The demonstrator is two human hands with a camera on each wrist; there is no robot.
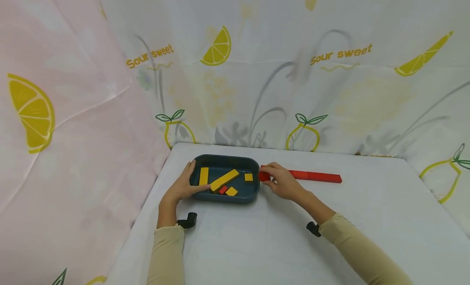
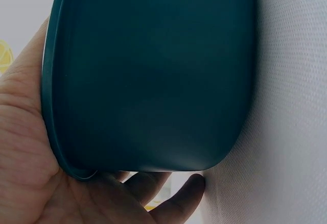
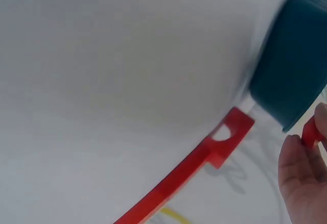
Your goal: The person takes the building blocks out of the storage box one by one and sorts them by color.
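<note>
- Wearing beige sleeves, my two forearms reach forward over the white table (image 1: 257,244), nearest to me in the head view.
- My left hand (image 1: 181,187) grips the left end of the dark teal tray (image 1: 253,193): thumb over the rim and inside, fingers wrapped along the outer wall. The left wrist view confirms it, with the palm (image 2: 25,147) pressed to the rim and fingertips (image 2: 189,188) under the wall, against the table.
- Tray contents, all lying flat: a long yellow block (image 1: 224,180) set on a diagonal, an upright yellow block (image 1: 203,176) to its left, a small yellow square (image 1: 248,177) to the right, another yellow piece (image 1: 231,191) toward the near wall, and a small red piece (image 1: 222,190) touching it.
- My right hand (image 1: 280,181) is just beside the tray's right end, pinching a small red block (image 1: 264,176) between thumb and fingers. The right wrist view shows that block (image 3: 309,132) held at the fingertips, close to the tray wall (image 3: 291,81).
- Farther right, a row of red blocks (image 1: 315,177) lies on the table, running away from my right hand; its near end is hidden behind my fingers.
- Beyond the table stands a lemon-print curtain (image 1: 293,72).
</note>
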